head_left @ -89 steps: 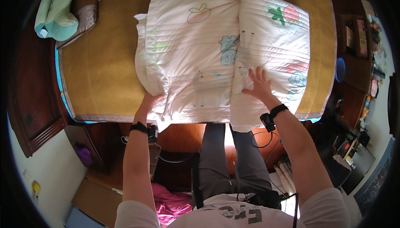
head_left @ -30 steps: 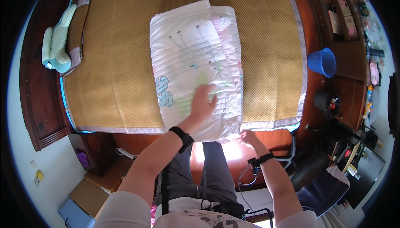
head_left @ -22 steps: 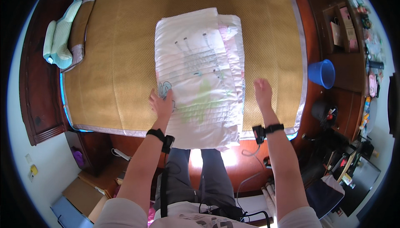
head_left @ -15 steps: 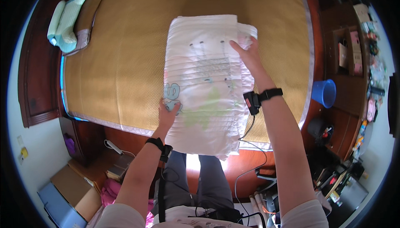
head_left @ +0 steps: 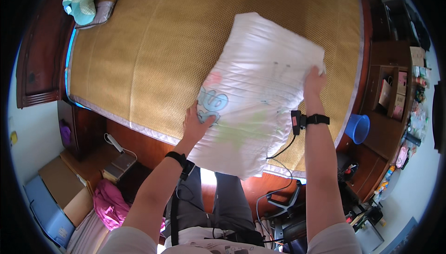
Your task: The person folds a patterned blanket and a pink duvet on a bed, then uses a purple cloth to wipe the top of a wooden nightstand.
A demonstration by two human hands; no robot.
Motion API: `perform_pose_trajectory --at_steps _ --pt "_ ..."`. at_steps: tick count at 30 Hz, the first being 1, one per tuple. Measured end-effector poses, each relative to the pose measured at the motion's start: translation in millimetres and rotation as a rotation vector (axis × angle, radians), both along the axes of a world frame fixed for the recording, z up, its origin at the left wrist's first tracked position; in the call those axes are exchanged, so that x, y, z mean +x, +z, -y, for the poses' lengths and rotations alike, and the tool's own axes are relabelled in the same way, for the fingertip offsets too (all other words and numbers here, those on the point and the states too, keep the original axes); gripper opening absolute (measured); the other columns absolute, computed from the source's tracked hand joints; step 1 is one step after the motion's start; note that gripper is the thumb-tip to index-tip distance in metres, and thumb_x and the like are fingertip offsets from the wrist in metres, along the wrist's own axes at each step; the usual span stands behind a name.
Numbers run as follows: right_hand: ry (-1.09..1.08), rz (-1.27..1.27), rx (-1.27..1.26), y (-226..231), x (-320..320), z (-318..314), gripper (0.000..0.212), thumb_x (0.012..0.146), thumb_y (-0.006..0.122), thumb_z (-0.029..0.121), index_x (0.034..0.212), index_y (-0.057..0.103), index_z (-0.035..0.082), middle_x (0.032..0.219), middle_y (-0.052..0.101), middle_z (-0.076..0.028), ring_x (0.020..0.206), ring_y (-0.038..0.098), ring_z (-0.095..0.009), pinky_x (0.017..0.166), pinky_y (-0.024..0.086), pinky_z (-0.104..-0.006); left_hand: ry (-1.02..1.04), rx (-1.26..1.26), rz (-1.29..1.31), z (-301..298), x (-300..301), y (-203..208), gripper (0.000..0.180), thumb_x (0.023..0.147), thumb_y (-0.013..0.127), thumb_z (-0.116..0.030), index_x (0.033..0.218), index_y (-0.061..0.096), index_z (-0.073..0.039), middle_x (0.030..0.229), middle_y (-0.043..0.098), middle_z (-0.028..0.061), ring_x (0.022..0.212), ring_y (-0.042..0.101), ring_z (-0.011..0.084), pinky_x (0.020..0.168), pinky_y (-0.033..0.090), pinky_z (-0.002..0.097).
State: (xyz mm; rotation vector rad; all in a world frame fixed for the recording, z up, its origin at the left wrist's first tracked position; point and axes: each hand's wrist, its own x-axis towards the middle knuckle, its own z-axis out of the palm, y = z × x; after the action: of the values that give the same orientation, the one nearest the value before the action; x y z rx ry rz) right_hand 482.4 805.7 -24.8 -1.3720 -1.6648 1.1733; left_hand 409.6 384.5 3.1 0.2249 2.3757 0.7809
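Note:
A folded white quilt [head_left: 260, 82] with stitched rows and faint blue, pink and green prints lies slanted over the front part of the bed. My left hand [head_left: 198, 123] grips its left edge near a blue printed figure, thumb on top and the other fingers partly hidden at the edge. At the quilt's far right edge, my right hand [head_left: 314, 83] is closed on the fabric, its fingertips mostly out of sight. Both wrists wear black straps with small devices, and a cable trails from the right one.
A brown woven mat [head_left: 158, 45] covers the bed, with a pale green pillow [head_left: 86, 1] at the far left. To the right stand a blue bin [head_left: 357, 129] and a crowded wooden cabinet [head_left: 388, 128]. Cardboard [head_left: 62, 179], a blue box [head_left: 49, 212] and pink cloth [head_left: 109, 203] sit lower left.
The quilt's far end has swung to the right, and its layers now look lined up at the right edge. My right hand has moved right and slightly nearer, closing on that edge.

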Motion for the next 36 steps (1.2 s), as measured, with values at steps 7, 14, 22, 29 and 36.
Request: perform_pose_trajectory --at_steps 7,14,22,29,36 --pt "-0.025 0.459 -0.356 -13 18 22 0.098 0.072 0.073 0.054 0.134 0.028 -0.007 0.129 0.045 -0.028 0.116 0.05 -0.035 0.099 0.04 -0.039 -0.009 -0.161 0.046 -13 -9 -27 0.107 0.064 0.08 -0.045 0.144 0.019 -0.007 0.126 0.042 0.028 0.116 0.048 0.0438 0.095 0.042 0.0506" --pt "0.153 0.608 -0.363 -70 56 35 0.115 0.065 0.078 0.055 0.138 0.018 -0.011 0.127 0.048 -0.032 0.119 0.049 -0.036 0.097 0.042 -0.0375 -0.043 -0.157 0.089 -21 -6 -41 0.111 0.059 0.083 -0.046 0.143 0.019 -0.009 0.126 0.044 0.0273 0.116 0.048 0.043 0.096 0.042 0.0496" --pt "0.301 0.502 -0.491 -83 91 21 0.088 0.076 0.068 0.057 0.136 0.04 0.0 0.126 0.055 -0.023 0.117 0.053 -0.035 0.097 0.042 -0.0412 0.085 -0.328 -0.152 -33 27 -36 0.096 0.07 0.078 -0.036 0.142 0.022 -0.007 0.139 0.028 0.0244 0.13 0.027 0.0409 0.103 0.028 0.0524" --pt "0.373 0.197 -1.191 -21 150 102 0.107 0.071 0.06 0.073 0.145 0.022 0.006 0.143 0.035 -0.02 0.128 0.038 -0.035 0.101 0.034 -0.0493 -0.454 -0.127 -0.348 -86 39 -11 0.092 0.065 0.065 -0.009 0.147 0.023 -0.013 0.148 0.006 0.0293 0.137 0.005 0.0488 0.108 0.013 0.0594" --pt "0.261 -0.183 -1.011 -21 136 122 0.105 0.061 0.07 0.073 0.132 0.04 0.002 0.12 0.055 -0.012 0.111 0.052 -0.025 0.09 0.046 -0.0363 -0.729 -0.102 -0.265 -191 36 4 0.089 0.067 0.066 -0.008 0.146 0.027 -0.02 0.154 0.005 0.0214 0.14 0.0 0.0468 0.107 0.015 0.0628"
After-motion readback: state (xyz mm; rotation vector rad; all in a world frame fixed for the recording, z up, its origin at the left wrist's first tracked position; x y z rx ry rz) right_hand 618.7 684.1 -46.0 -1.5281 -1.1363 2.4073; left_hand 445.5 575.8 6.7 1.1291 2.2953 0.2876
